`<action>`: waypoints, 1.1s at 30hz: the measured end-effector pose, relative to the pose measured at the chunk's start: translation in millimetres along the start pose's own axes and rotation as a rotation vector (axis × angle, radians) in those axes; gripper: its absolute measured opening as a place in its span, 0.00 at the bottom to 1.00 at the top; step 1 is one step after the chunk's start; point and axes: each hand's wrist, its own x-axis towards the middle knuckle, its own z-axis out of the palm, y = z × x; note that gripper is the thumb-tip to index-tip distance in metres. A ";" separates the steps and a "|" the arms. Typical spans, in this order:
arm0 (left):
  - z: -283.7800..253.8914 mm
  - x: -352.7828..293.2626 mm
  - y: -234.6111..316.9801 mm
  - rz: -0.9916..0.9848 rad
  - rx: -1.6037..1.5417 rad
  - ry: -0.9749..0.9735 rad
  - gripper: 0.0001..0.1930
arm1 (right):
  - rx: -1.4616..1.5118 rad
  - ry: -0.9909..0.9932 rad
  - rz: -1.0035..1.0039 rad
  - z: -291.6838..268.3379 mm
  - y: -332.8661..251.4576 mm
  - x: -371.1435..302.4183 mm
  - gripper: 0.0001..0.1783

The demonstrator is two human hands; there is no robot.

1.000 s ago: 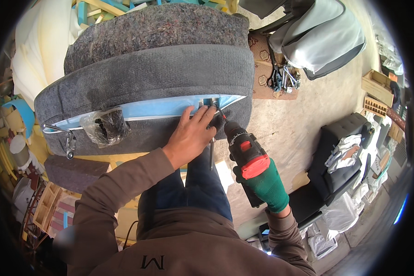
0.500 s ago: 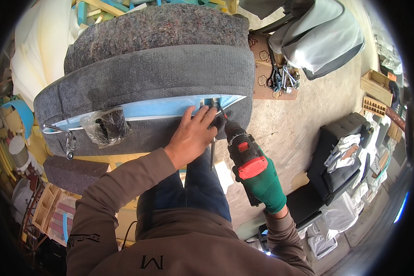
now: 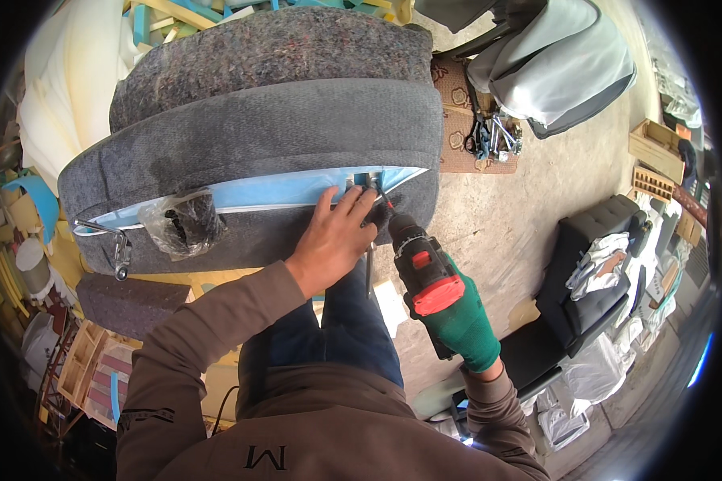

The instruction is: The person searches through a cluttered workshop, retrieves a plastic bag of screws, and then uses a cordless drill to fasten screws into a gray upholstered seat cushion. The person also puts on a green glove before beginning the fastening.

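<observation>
My right hand (image 3: 467, 325), in a green glove, grips a black-and-red cordless drill (image 3: 421, 260). Its bit points up and left to the right end of a long opening in a grey upholstered cushion (image 3: 273, 120). Blue fabric (image 3: 273, 188) shows inside the opening. My bare left hand (image 3: 329, 248) lies over the opening's near edge with fingers stretched out. Its fingertips touch a small metal piece (image 3: 367, 179) beside the bit; how they press on it is partly hidden. A metal fitting (image 3: 120, 252) hangs at the opening's left end, and a clear plastic bag with something black (image 3: 183, 224) lies on the cushion.
Scissors (image 3: 475, 138) and several metal fittings (image 3: 502, 138) lie on a patterned brown board at the far right. Beyond is a grey-covered piece (image 3: 561, 64). Black upholstered furniture (image 3: 594, 256) stands on the right, a wooden crate (image 3: 88, 365) at left, foam scraps behind.
The drill has shifted very slightly to the left, its bit still at the metal piece. My left hand stays almost in the same place.
</observation>
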 end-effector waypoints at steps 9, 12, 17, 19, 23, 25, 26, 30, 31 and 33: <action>0.1 -0.1 0.9 -0.003 0.019 -0.010 0.13 | -0.003 0.015 -0.013 -0.2 2.2 0.3 0.31; -0.4 0.1 1.0 -0.004 0.030 -0.017 0.13 | 0.006 0.014 -0.032 -1.7 3.3 0.5 0.31; -0.1 0.7 2.1 -0.010 0.020 -0.014 0.13 | -0.016 0.015 -0.041 -3.2 4.9 1.1 0.31; 0.1 0.8 3.0 -0.021 0.001 -0.008 0.14 | -0.010 0.023 -0.059 -2.8 5.5 1.5 0.31; 0.0 1.1 3.1 -0.021 0.019 -0.018 0.14 | -0.027 0.023 -0.039 -3.8 5.2 1.5 0.31; -0.3 1.3 3.4 -0.025 0.021 -0.021 0.14 | -0.003 0.008 -0.026 -4.7 4.2 1.1 0.32; -0.8 1.3 3.4 -0.022 0.006 -0.011 0.12 | -0.009 0.006 -0.013 -5.2 3.5 0.9 0.32; -2.2 1.8 4.5 -0.021 -0.029 -0.004 0.09 | -0.001 0.005 -0.029 -6.2 1.4 0.7 0.34; -2.5 1.8 4.8 -0.020 -0.034 0.002 0.09 | -0.001 0.003 -0.031 -6.4 1.3 1.0 0.34; -2.6 1.7 4.8 -0.019 -0.029 0.000 0.09 | -0.006 -0.002 -0.030 -6.8 1.5 1.1 0.34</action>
